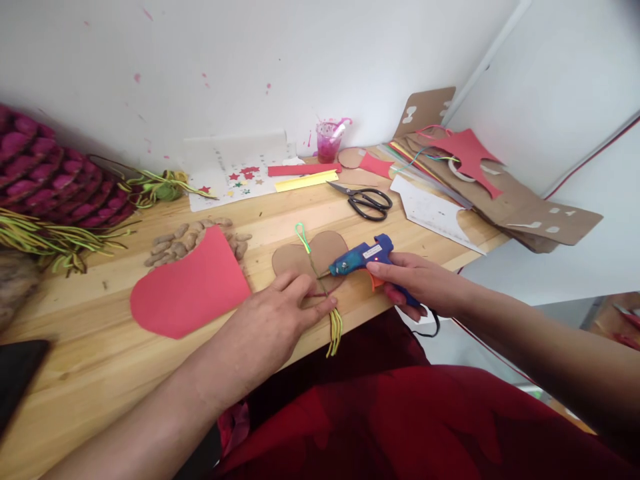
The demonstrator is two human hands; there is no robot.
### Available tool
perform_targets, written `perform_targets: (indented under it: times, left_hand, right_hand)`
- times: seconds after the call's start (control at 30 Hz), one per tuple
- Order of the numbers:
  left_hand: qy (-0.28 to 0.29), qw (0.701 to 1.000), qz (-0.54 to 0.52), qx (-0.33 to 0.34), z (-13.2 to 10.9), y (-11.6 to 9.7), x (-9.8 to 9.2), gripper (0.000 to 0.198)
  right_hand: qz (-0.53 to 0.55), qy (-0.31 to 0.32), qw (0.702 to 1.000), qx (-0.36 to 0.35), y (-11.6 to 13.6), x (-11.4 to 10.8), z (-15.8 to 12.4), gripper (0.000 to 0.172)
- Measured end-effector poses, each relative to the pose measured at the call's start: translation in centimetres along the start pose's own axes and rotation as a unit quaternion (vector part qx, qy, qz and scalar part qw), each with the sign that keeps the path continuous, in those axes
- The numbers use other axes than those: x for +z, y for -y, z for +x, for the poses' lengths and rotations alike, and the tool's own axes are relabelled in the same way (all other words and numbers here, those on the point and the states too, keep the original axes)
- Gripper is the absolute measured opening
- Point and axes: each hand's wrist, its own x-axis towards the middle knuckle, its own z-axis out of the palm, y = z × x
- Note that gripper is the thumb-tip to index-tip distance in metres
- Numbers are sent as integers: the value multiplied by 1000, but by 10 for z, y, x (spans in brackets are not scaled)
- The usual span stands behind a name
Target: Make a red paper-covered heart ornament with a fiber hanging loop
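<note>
My right hand (415,283) is wrapped round a blue hot glue gun (363,257) with an orange trigger. Its nozzle touches or nearly touches a dark cord (314,265) lying down the middle of a brown cardboard heart (327,245). Over the heart's lower part, my left hand (280,313) pinches the cord, the thumb close to its lower end. A green and yellow loop (301,233) shows at the cord's top, and a yellow-green yarn tassel (335,333) hangs at the bottom. Part of the heart is hidden under my left fingers.
Left of the heart, red paper (193,287) lies partly over peanuts (175,243). Behind are black scissors (370,202), a white sheet (225,175) with small stars and a cup (329,142) of pink paint. Cardboard (545,217) overhangs the table's right edge. A pink peanut-like piece (55,167) stands far left.
</note>
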Motion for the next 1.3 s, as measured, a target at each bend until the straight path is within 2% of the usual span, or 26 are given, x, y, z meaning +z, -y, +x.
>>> perform_targets:
  times: [0.17,0.3,0.57,0.73,0.9,1.0,1.07,1.17,1.3]
  left_hand:
    - [11,1000,-2,-4,0,0,-1,52]
    - [15,1000,4,-9,0,0,0,52]
    - [10,1000,1,-3,0,-1,-4,56]
    - [-46,999,3,-16,-3,3,2,67]
    - [-159,986,-33,-40,-1,15,-9,56]
    - [-242,962,-43,-116,-5,32,-26,39]
    - [-271,941,-13,-202,-16,47,-36,33]
    - [-237,910,52,-335,-43,69,-42,42]
    - [-171,891,92,-411,-74,83,-37,56]
  right_hand:
    - [14,-29,999,5,15,3,15,30]
    - [22,-35,999,24,22,5,18,32]
    - [52,-35,998,-1,19,4,18,34]
    - [155,7,987,-49,-1,-7,10,41]
    - [215,-29,973,-75,-18,-17,0,41]
    - [235,-62,967,-77,-21,-23,-5,40]
    - [238,-75,965,-80,-22,-27,-7,41]
    - [226,-83,966,-91,-25,-34,-8,40]
    - [190,-105,972,-94,-28,-40,-10,36]
